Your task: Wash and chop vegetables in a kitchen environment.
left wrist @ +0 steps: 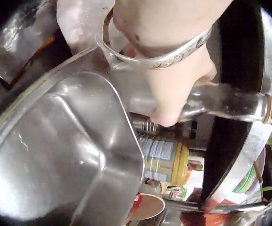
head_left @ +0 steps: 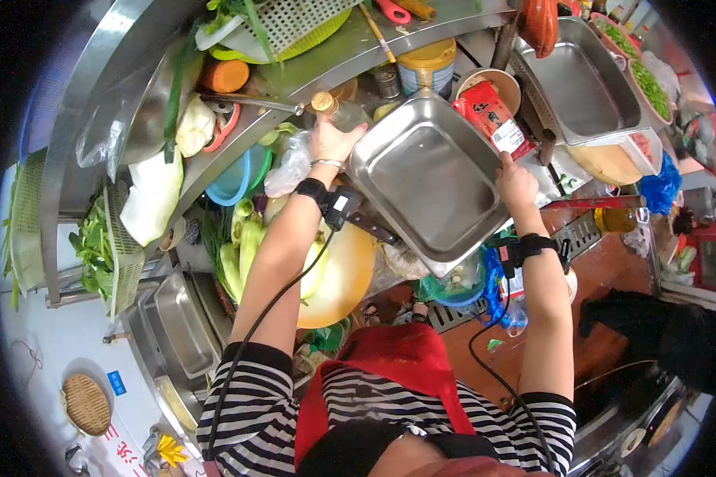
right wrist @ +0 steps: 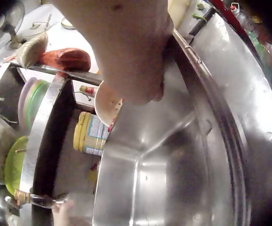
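My left hand (head_left: 334, 141) grips a clear glass bottle (left wrist: 230, 101) with a gold cap, just off the left corner of a deep rectangular steel pan (head_left: 433, 179). In the left wrist view, the bottle's neck sticks out past the fingers. My right hand (head_left: 519, 183) holds the pan's right rim, thumb over the inner side, as the right wrist view (right wrist: 145, 89) shows. The pan has nothing in it. Close beyond that hand, a red printed packet (head_left: 485, 111) leans by a round bowl (head_left: 511, 86). The right hand's far fingers are hidden.
A yellow-lidded tub (head_left: 426, 67) stands behind the pan. Another steel pan (head_left: 585, 79) sits at the back right. A knife (head_left: 376, 230) and a round board (head_left: 338, 274) lie at the near left, beside green vegetables (head_left: 250, 246). A steel shelf (head_left: 310, 75) runs above.
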`<state>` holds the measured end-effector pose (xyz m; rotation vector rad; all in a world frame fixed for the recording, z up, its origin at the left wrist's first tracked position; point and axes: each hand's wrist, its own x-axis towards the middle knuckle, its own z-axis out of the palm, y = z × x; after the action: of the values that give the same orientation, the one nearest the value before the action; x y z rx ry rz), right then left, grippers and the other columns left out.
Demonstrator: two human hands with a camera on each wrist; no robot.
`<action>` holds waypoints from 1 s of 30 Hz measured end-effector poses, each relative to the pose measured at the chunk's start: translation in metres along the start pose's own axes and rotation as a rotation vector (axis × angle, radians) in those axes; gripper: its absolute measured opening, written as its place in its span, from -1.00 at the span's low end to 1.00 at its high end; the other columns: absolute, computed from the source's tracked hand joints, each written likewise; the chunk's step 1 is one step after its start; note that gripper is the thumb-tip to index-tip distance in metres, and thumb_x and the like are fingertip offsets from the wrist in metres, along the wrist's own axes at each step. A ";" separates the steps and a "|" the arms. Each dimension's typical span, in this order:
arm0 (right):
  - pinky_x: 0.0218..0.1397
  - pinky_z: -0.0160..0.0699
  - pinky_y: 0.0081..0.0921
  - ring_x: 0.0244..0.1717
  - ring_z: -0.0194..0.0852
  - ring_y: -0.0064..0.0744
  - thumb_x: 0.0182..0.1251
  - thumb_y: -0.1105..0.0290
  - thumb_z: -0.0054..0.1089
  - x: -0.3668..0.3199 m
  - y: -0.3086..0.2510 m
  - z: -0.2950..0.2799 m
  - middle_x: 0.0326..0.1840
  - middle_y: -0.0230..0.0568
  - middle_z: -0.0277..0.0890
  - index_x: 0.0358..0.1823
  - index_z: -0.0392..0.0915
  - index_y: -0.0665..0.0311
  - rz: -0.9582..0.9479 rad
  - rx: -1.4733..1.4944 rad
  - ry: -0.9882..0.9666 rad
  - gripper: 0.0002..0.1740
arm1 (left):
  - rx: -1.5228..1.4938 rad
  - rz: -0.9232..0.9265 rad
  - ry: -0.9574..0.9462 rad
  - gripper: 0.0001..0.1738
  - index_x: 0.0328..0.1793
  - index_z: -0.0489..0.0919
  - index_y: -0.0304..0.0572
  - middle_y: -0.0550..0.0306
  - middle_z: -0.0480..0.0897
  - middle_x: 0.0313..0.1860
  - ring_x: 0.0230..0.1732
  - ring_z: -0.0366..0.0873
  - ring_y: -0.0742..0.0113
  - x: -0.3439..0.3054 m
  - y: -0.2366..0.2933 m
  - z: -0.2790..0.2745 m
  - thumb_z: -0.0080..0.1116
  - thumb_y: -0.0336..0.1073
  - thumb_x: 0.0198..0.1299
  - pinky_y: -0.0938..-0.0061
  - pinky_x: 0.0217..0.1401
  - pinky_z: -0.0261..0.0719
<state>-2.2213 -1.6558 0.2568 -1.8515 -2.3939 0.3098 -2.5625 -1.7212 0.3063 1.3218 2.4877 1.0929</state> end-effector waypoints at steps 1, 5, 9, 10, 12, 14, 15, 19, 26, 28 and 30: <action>-0.32 0.45 -0.02 -0.32 0.53 0.10 0.18 0.24 0.02 0.000 0.000 0.000 -0.39 0.04 0.55 -0.07 0.30 0.04 0.001 -0.004 -0.012 -0.71 | -0.001 -0.022 0.044 -0.26 0.00 0.42 -0.24 -0.16 0.61 -0.23 -0.19 0.58 -0.06 -0.003 -0.001 -0.001 0.35 0.05 -0.29 0.21 -0.12 0.52; -0.31 0.45 -0.02 -0.32 0.53 0.11 0.18 0.23 0.02 -0.002 -0.003 -0.005 -0.38 0.04 0.55 -0.05 0.30 0.04 0.010 -0.008 -0.024 -0.70 | -0.188 -0.210 0.222 -0.41 -0.28 0.57 -0.29 -0.17 0.62 -0.35 -0.22 0.58 -0.07 0.006 -0.020 0.010 0.32 0.11 -0.25 0.19 -0.14 0.49; -0.32 0.45 -0.02 -0.32 0.53 0.12 0.19 0.22 0.01 -0.002 -0.005 -0.007 -0.39 0.07 0.54 -0.03 0.30 0.04 0.018 -0.029 -0.044 -0.69 | -0.610 -0.154 0.154 -0.51 -0.07 0.52 -0.19 -0.03 0.62 -0.20 -0.15 0.56 0.16 0.018 -0.026 0.013 0.32 -0.11 -0.13 0.33 -0.09 0.48; -0.32 0.45 -0.02 -0.32 0.53 0.12 0.19 0.23 0.01 -0.001 -0.006 -0.009 -0.39 0.07 0.54 -0.02 0.30 0.04 0.019 -0.035 -0.042 -0.68 | -0.674 -0.085 0.081 -0.50 0.01 0.50 -0.09 0.04 0.58 -0.09 -0.06 0.51 0.27 0.010 -0.010 0.002 0.31 -0.16 -0.10 0.39 -0.01 0.44; -0.32 0.45 -0.03 -0.33 0.54 0.11 0.18 0.23 0.02 -0.002 -0.005 -0.007 -0.39 0.08 0.54 -0.01 0.30 0.03 0.018 -0.041 -0.031 -0.67 | -0.528 0.051 0.016 -0.50 0.02 0.50 -0.08 0.06 0.56 -0.06 -0.03 0.49 0.27 0.006 -0.016 0.004 0.32 -0.17 -0.11 0.40 0.03 0.43; -0.32 0.45 -0.03 -0.33 0.54 0.10 0.18 0.23 0.03 -0.002 -0.001 -0.004 -0.40 0.07 0.55 -0.02 0.30 0.04 -0.003 -0.028 -0.016 -0.68 | -0.378 0.081 -0.030 -0.48 0.03 0.50 -0.11 0.08 0.56 -0.05 0.02 0.47 0.27 -0.004 -0.004 0.003 0.34 -0.23 -0.13 0.42 0.10 0.39; -0.32 0.45 -0.03 -0.33 0.54 0.10 0.18 0.23 0.03 -0.002 0.000 -0.003 -0.40 0.07 0.55 -0.03 0.30 0.04 -0.010 -0.024 -0.008 -0.68 | -0.432 0.062 -0.019 -0.49 0.02 0.51 -0.12 0.07 0.55 -0.03 0.04 0.46 0.26 -0.005 -0.008 0.006 0.35 -0.25 -0.13 0.41 0.12 0.38; -0.29 0.48 -0.09 -0.26 0.55 0.04 0.22 0.21 -0.04 0.001 0.001 -0.002 -0.35 0.01 0.56 -0.01 0.31 0.02 0.023 -0.035 -0.086 -0.69 | -0.481 0.187 0.046 -0.56 -0.06 0.53 -0.15 0.00 0.50 0.08 0.15 0.39 0.20 -0.004 -0.018 0.001 0.35 -0.36 -0.15 0.37 0.22 0.30; -0.25 0.49 -0.18 -0.24 0.55 -0.05 0.18 0.31 -0.02 -0.007 0.004 0.010 -0.29 -0.08 0.54 0.11 0.30 0.01 0.001 -0.090 0.046 -0.59 | -0.438 0.507 -0.187 -0.63 -0.10 0.52 -0.17 -0.03 0.34 0.27 0.28 0.26 0.11 -0.017 -0.005 -0.041 0.30 -0.41 -0.11 0.28 0.30 0.21; -0.23 0.49 -0.24 -0.23 0.53 -0.09 0.10 0.43 -0.02 -0.015 -0.003 0.007 -0.25 -0.13 0.53 0.06 0.35 0.05 -0.026 -0.121 0.226 -0.58 | -0.273 0.569 -0.208 -0.65 -0.13 0.53 -0.17 -0.01 0.33 0.28 0.29 0.25 0.11 -0.020 -0.005 -0.068 0.29 -0.40 -0.12 0.26 0.31 0.21; -0.09 0.37 -0.23 -0.12 0.42 -0.17 0.03 0.39 0.06 -0.025 -0.011 -0.001 -0.10 -0.14 0.44 0.10 0.37 0.03 -0.070 -0.142 0.362 -0.50 | -0.223 0.652 -0.183 -0.70 -0.23 0.56 -0.09 0.04 0.38 0.25 0.29 0.25 0.07 -0.026 0.006 -0.094 0.30 -0.36 -0.18 0.22 0.37 0.09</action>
<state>-2.2254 -1.6827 0.2612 -1.6959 -2.2690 -0.1915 -2.5816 -1.7899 0.3737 2.1083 1.7712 1.2342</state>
